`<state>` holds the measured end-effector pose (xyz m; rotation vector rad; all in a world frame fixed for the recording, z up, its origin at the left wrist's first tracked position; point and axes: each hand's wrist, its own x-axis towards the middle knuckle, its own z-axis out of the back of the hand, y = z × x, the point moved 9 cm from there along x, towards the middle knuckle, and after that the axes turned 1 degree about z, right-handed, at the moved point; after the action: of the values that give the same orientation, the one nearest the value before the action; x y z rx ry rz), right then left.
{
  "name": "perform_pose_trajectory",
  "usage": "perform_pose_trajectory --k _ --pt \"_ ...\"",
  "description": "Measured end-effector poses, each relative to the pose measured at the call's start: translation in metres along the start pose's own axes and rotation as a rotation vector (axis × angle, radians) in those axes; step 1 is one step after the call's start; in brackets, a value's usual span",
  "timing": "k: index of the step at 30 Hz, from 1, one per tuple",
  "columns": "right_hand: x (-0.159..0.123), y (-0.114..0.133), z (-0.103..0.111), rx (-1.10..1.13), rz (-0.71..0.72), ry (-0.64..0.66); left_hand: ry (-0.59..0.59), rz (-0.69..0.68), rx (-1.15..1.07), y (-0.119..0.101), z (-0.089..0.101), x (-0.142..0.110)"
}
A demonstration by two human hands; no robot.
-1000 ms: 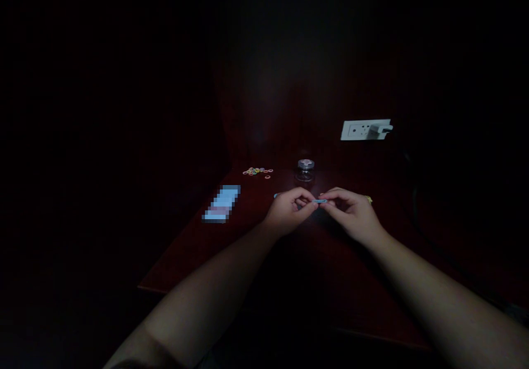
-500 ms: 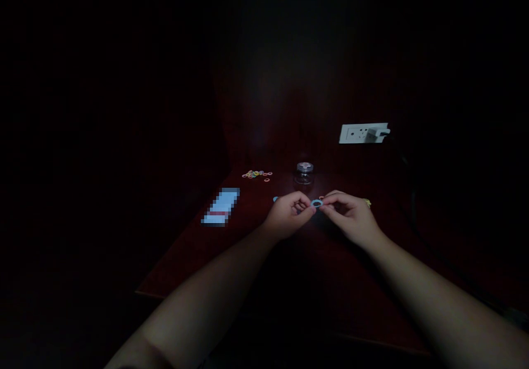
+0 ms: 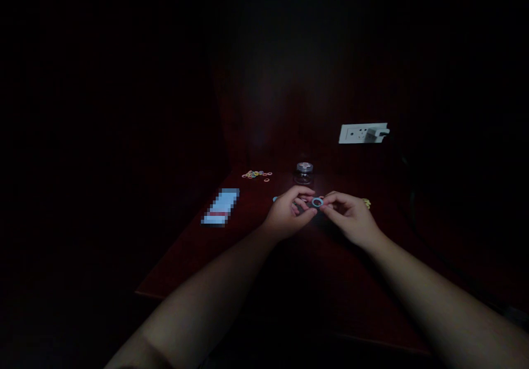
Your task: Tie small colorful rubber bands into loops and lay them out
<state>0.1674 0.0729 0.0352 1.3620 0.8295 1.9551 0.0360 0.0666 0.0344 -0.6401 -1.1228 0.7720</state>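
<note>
A small blue ring is sitting pinched between the fingertips of both hands above the dark red table. The left hand and right hand are each closing on it from their own side. A second ago it was looking like a stretched flat band; now it is showing as a round loop. Behind them a jar is standing, with loose bands to its left.
</note>
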Motion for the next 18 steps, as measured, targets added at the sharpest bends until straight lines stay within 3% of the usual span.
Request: perform_pose_trajectory --k 8,14,18 --pt "-0.001 -0.008 -0.002 0.065 -0.082 0.025 -0.037 -0.074 0.109 -0.003 0.005 0.000" --pt "-0.002 -0.002 0.000 0.087 -0.039 -0.032 -0.052 -0.047 0.105 0.001 0.005 0.001" --pt "-0.003 0.003 0.002 -0.013 0.009 -0.037 -0.052 -0.032 0.094 0.003 0.005 0.001"
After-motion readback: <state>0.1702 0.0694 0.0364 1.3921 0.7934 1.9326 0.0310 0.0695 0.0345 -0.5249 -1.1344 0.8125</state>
